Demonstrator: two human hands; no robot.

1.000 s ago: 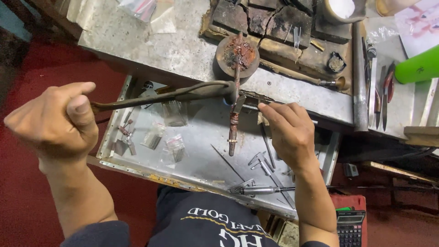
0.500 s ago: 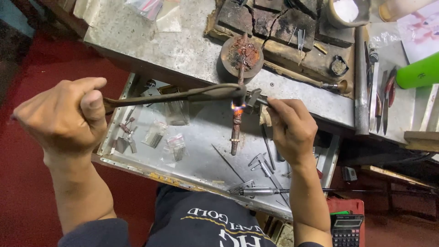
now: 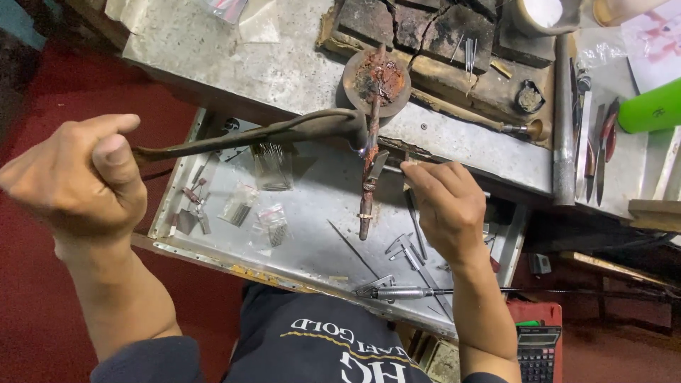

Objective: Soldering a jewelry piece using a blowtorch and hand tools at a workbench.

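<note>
Left hand [image 3: 74, 174] fists torch [image 3: 284, 131]; right hand [image 3: 443, 206] pinches tweezers [image 3: 376, 167]

L hand [image 3: 74, 177] grips torch [image 3: 284, 131]; R hand [image 3: 443, 206] tweezers [image 3: 376, 169].

A grey, stained workbench [image 3: 284, 64] stands over a dark red floor [image 3: 42, 312]; a metal drawer [image 3: 312, 234] hangs below its front edge.

Worn grey metal table [image 3: 284, 64] with pull-out metal tray [image 3: 312, 234]

Cracked dark soldering bricks [image 3: 425, 28], green cylinder [image 3: 649, 110] on top; small clear bags [image 3: 259, 213] in tray.
</note>
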